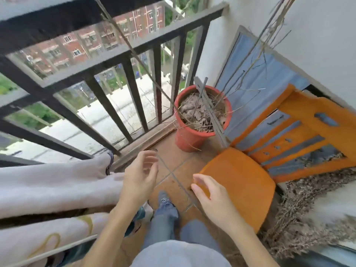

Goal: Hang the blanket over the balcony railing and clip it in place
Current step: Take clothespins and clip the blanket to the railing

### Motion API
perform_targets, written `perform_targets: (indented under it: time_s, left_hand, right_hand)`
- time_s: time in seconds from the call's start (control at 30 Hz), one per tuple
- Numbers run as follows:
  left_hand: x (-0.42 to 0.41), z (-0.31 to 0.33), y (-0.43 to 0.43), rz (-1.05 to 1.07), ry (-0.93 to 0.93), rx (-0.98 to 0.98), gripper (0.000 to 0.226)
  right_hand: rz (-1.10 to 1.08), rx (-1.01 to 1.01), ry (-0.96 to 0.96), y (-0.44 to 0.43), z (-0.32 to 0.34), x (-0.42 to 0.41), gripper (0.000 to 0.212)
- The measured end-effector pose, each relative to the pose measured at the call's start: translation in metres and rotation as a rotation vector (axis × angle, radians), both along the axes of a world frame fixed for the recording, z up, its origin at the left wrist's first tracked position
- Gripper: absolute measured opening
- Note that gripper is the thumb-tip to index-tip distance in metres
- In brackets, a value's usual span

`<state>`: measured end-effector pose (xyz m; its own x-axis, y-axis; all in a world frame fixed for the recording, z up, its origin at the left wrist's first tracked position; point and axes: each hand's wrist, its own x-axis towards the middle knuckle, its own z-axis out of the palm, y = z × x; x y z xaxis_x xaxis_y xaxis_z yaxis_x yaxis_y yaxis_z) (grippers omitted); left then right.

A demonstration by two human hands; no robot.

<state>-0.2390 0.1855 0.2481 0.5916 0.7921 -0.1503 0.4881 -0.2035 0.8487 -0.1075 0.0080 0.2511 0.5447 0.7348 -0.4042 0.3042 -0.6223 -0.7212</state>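
Note:
A pale pinkish-white blanket (50,184) lies draped over a low rail at the left, its lower fold showing yellow and teal print. The dark metal balcony railing (107,60) runs across the top and left. My left hand (139,178) hovers just right of the blanket's edge, fingers loosely curled, holding nothing. My right hand (210,199) floats over the front of an orange chair, fingers relaxed and empty. No clip is in view.
A red flowerpot (192,135) with dry soil and bare twigs stands by the railing's corner. An orange wooden chair (250,180) sits at the right against a blue panel. Dried plant debris lies at the far right. My legs and shoe stand on brown floor tiles (173,157).

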Motion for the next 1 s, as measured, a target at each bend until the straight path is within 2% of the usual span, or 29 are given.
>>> perform_targets:
  time_s: [0.23, 0.37, 0.53, 0.67, 0.8, 0.9, 1.0]
  left_hand:
    - [0.021, -0.091, 0.016, 0.293, 0.075, -0.301, 0.018]
    - [0.043, -0.168, 0.020, 0.407, 0.112, -0.357, 0.019]
    - [0.058, -0.287, 0.012, 0.428, 0.237, -0.429, 0.021]
    - [0.049, -0.395, 0.013, 0.488, 0.353, -0.492, 0.017]
    - [0.049, -0.500, 0.026, 0.559, 0.390, -0.571, 0.013]
    - [0.055, -0.580, 0.046, 0.541, 0.479, -0.506, 0.015]
    - [0.065, -0.654, 0.067, 0.412, 0.553, -0.449, 0.014]
  right_hand:
    - [0.156, -0.093, 0.063, 0.069, -0.091, 0.026, 0.036]
    - [0.218, -0.153, 0.098, 0.100, -0.173, 0.034, 0.037]
    - [0.388, -0.250, 0.108, 0.131, -0.286, 0.049, 0.040]
    - [0.460, -0.371, 0.109, 0.146, -0.385, 0.060, 0.038]
    - [0.494, -0.460, 0.089, 0.176, -0.484, 0.072, 0.037]
    - [0.533, -0.488, 0.048, 0.210, -0.560, 0.075, 0.034]
    - [0.615, -0.523, -0.025, 0.245, -0.635, 0.077, 0.033]
